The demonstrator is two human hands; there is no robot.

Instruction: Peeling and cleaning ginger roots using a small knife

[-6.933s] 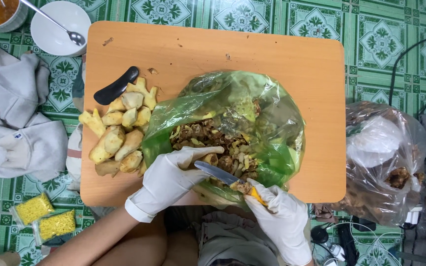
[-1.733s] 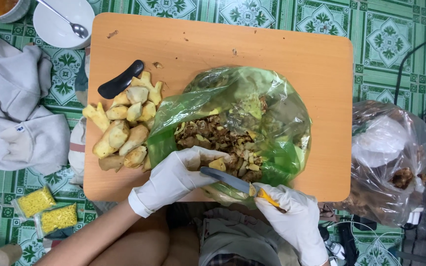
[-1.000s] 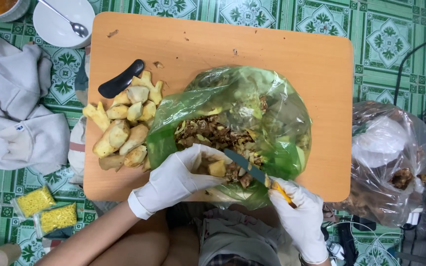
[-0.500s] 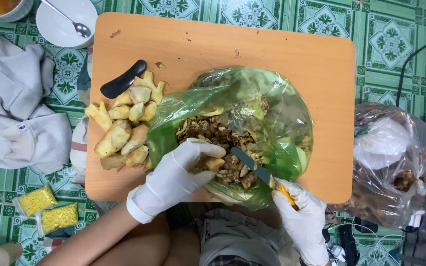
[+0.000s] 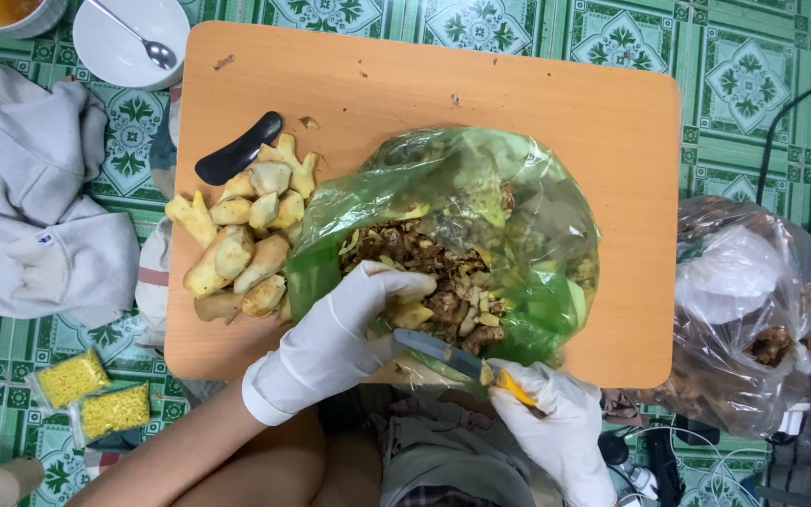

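Note:
Both hands wear white gloves. My left hand grips a pale piece of ginger root over an open green plastic bag filled with brown peelings. My right hand holds a small knife with a yellow handle, its blade lying against the piece near the bag's front rim. Left of the bag lies a pile of peeled ginger pieces on the wooden board, with a black-handled tool above it.
A white bowl with a spoon and a cup sit at the top left. A grey garment lies left of the board. Two small yellow packets rest on the green tiled floor. A clear plastic bag stands at the right.
The knife swung into the bag over the peelings, then came back toward me; its blade now lies flatter against the piece in my left hand at the bag's front rim.

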